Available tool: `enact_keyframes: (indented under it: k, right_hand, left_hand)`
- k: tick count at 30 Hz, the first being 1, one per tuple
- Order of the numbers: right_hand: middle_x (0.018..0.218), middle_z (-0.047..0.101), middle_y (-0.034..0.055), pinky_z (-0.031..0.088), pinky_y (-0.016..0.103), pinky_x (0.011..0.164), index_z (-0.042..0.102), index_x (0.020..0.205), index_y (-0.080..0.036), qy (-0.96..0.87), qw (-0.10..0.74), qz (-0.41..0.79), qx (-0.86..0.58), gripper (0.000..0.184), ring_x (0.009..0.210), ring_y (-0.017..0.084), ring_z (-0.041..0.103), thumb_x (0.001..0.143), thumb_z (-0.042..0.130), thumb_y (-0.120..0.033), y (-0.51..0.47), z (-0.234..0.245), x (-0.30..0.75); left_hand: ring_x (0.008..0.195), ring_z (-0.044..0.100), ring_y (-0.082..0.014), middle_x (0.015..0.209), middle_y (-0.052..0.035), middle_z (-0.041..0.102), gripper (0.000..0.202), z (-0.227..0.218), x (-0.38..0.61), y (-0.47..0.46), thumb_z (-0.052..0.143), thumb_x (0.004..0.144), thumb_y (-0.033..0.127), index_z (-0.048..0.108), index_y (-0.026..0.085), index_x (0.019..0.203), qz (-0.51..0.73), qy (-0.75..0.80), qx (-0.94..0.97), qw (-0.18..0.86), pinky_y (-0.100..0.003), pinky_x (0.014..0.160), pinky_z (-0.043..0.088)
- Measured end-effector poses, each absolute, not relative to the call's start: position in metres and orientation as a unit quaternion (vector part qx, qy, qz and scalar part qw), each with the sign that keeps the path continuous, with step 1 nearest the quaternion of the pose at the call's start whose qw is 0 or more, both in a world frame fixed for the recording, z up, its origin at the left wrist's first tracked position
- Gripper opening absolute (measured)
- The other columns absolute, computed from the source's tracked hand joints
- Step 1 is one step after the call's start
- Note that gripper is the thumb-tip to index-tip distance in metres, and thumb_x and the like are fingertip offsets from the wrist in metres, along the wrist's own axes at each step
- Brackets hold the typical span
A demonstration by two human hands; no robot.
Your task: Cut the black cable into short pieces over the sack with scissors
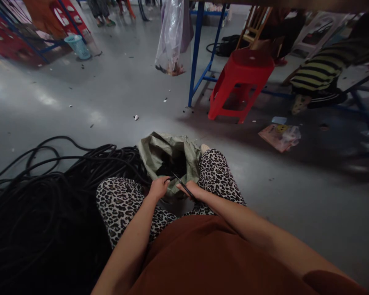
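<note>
Between my knees stands a green woven sack [146,153], its mouth open and dark pieces [175,164] lying inside. My left hand [159,188] is closed around a black rubber cord [171,178], whose end points over the sack's near rim. Opposite it, my right hand [192,190] grips a pair of scissors [184,186]. The blades are apart and close to the cord's end; whether they touch it I cannot tell. A big tangle of the same black cord [80,174] lies on the floor at my left.
A red plastic stool [249,67] stands ahead to the right beside a blue table leg [196,57]. A clear plastic bag [170,41] hangs ahead. Further right are a crumpled packet [279,137] and a person's striped sleeve or trouser leg [318,71]. A light-blue basket [78,46] sits far left.
</note>
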State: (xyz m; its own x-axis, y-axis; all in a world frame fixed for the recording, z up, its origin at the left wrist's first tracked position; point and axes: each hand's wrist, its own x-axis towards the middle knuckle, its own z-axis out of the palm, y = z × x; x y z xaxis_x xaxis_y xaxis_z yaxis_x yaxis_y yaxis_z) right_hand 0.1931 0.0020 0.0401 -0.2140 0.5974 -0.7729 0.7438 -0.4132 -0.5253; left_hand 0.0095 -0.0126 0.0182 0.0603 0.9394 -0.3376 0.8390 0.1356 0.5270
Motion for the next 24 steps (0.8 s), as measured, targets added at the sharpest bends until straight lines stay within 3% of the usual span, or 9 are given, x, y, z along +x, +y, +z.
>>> enact_keyframes:
  k: [6,16,24]
  right_hand:
    - [0.041,0.045,0.0023,0.045,0.022,0.043,0.058,0.065,-0.015,0.537,0.093,-0.573,0.612,0.052,0.046,0.018,0.057,0.076,0.056,-0.066,0.004,0.036,0.194]
    - [0.049,0.05,0.003,0.042,0.023,0.037,0.054,0.062,-0.015,0.501,0.06,-0.59,0.63,0.06,0.04,0.015,0.053,0.071,0.053,-0.074,0.003,0.03,0.195]
    - [0.052,0.051,0.0008,0.048,0.024,0.042,0.054,0.071,-0.014,0.42,0.062,-0.657,0.623,0.051,0.039,0.013,0.052,0.08,0.052,-0.064,0.003,0.034,0.189]
  left_hand:
    - [0.106,0.059,-0.0207,0.114,-0.0075,0.067,0.032,0.022,0.01,-0.012,0.047,0.086,0.023,0.065,0.02,0.113,0.053,0.69,0.647,0.321,-0.032,0.093,0.043]
    - [0.107,0.06,-0.0217,0.114,-0.0103,0.066,0.033,0.016,0.008,-0.011,0.047,0.087,0.024,0.064,0.014,0.113,0.084,0.696,0.643,0.308,-0.032,0.095,0.044]
    - [0.106,0.06,-0.0219,0.114,-0.0103,0.066,0.036,0.013,0.005,-0.01,0.046,0.087,0.028,0.062,0.015,0.116,0.103,0.717,0.625,0.291,-0.033,0.095,0.045]
